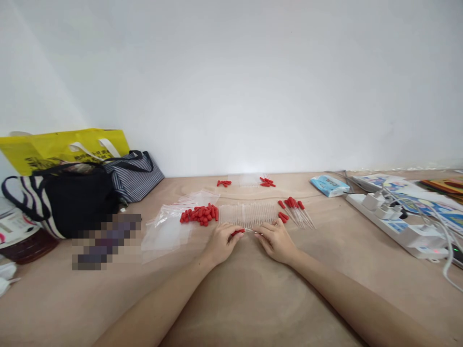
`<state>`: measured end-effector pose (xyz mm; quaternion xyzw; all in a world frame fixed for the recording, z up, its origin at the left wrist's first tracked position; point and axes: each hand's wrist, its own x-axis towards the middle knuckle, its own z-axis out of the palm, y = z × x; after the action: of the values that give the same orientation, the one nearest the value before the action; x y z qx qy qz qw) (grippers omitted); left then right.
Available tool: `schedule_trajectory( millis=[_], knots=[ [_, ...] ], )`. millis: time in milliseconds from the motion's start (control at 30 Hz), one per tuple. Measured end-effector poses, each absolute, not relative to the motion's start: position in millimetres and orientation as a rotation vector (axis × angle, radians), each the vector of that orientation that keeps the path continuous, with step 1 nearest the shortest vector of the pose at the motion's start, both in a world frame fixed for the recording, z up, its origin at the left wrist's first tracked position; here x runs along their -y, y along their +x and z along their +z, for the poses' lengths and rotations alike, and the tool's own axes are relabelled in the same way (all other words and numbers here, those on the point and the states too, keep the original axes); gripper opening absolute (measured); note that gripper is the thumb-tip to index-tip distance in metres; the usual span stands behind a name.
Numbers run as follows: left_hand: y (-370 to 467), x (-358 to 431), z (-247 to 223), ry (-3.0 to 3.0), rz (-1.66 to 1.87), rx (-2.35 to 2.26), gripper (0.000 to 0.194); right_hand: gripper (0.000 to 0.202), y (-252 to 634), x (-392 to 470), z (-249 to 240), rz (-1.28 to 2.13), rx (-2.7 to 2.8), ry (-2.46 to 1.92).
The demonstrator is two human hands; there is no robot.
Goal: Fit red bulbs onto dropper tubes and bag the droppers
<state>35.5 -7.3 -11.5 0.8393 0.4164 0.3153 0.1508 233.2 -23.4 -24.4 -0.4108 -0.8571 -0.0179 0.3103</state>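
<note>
Between thumb and fingers, my left hand [221, 245] pinches a red rubber dropper bulb [238, 232]. My right hand [278, 242] grips a thin clear dropper tube [250, 230], whose end meets the bulb; whether it is inside cannot be made out. Just beyond both hands lies a row of clear tubes [249, 213], side by side. A heap of red bulbs [199, 215] sits at the row's left end. To the right, several droppers [298, 214] with red bulbs on their tubes lie fanned out, beside a few loose red bulbs [283, 217].
Clear plastic bags [168, 231] lie left of the heap. Further back are more red bulbs [267, 182] and tubes near the wall. Bags [79, 197] stand at left. A blue tissue pack [329, 185] and a white power strip [398, 226] with cables are at right.
</note>
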Motion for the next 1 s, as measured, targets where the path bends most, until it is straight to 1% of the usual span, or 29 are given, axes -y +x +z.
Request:
schedule_trajectory(
  millis=[133,333,533,767,1000],
  knots=[
    [36.6,8.9,-9.1,2.425,0.906,-1.204,0.019,0.02,229.5,27.2,-25.5,-0.058,2.238,-1.004],
    [35.8,9.8,-8.5,2.438,0.904,-1.157,0.022,0.022,227.1,28.6,-28.3,-0.034,2.233,-0.977],
    [33.7,8.8,-12.2,2.501,0.828,-1.08,0.027,0.024,231.2,25.4,-28.4,-0.092,2.245,-0.915],
    [33.6,11.1,-10.8,2.636,0.769,-0.974,0.025,0.023,230.0,24.6,-24.3,-0.135,2.285,-0.857],
    [37.2,12.2,-12.0,2.79,0.737,-0.958,0.027,0.021,225.5,23.3,-24.6,0.009,2.33,-0.901]
  ],
)
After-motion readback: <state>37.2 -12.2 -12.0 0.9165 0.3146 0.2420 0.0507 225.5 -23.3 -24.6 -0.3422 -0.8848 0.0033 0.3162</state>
